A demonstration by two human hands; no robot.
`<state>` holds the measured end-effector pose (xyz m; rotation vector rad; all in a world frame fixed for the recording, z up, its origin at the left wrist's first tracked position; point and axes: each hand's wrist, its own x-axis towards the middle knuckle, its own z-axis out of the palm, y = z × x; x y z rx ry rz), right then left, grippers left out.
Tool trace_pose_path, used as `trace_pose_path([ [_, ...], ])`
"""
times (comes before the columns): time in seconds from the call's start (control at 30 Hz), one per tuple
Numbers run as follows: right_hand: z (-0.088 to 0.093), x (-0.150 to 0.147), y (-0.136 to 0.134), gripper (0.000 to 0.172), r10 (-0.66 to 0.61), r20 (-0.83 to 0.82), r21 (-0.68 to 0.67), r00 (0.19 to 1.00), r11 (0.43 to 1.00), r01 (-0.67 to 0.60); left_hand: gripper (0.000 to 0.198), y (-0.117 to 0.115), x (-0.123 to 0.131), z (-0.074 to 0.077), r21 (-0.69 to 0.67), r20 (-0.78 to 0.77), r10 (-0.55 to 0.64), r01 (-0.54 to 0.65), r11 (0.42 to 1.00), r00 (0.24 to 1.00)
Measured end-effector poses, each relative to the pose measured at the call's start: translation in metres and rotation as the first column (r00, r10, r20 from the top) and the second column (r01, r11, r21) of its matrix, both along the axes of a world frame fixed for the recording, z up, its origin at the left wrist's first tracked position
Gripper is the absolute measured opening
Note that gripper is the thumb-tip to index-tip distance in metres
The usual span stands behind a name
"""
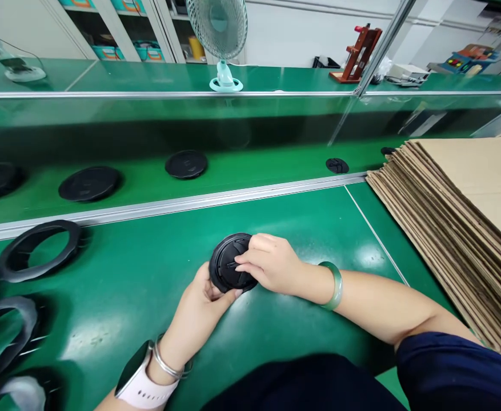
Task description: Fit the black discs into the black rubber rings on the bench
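Observation:
A round black plastic disc-shaped part (227, 265) with a raised rim is held above the green table, tilted toward me. My left hand (209, 299) grips its lower left edge, thumb in front and fingers behind. My right hand (271, 262) has its fingertips closed at the disc's middle, where a small bar or tab shows; I cannot tell whether they pinch it or only press on it. The right fingers hide the disc's right side.
Black rings (40, 251) lie on the table at the left. Beyond a metal rail (168, 204), round black parts (185, 164) sit on a green strip resembling a conveyor. Stacked cardboard sheets (447, 228) stand at the right. A fan (224, 80) is at the back.

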<state>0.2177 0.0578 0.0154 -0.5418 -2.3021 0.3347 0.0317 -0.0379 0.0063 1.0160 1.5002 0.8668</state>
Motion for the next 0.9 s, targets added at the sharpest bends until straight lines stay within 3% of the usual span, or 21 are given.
trace_pose_path([
  [0.23,-0.0075,-0.0014,-0.0012,0.019,-0.022,0.024,0.179,0.999,0.984,0.017,0.063,-0.0004,0.0,-0.0011,0.027,-0.06,0.022,-0.02,0.999,0.998],
  [0.43,-0.0072,0.0005,-0.0015,0.018,0.019,0.077,0.152,0.997,0.988,-0.03,0.064,-0.001,0.0009,-0.001,0.028,0.054,0.017,-0.019,0.999,0.998],
  [0.63,-0.0029,0.0025,0.0008,0.015,0.065,0.117,0.316,0.991,0.944,-0.099,0.058,0.0003,0.0021,-0.002,0.043,0.0,0.007,-0.007,0.999,1.0],
  [0.77,-0.0009,0.0009,0.0027,0.018,0.054,0.118,0.273,0.992,0.958,-0.084,0.055,-0.0001,0.0037,-0.0032,0.056,0.079,0.032,-0.036,0.998,0.996],
  [0.9,-0.0001,0.0008,0.0049,0.02,0.075,0.126,0.183,0.989,0.978,-0.097,0.048,-0.0009,0.0038,-0.002,0.042,0.059,0.015,-0.018,0.999,0.998],
])
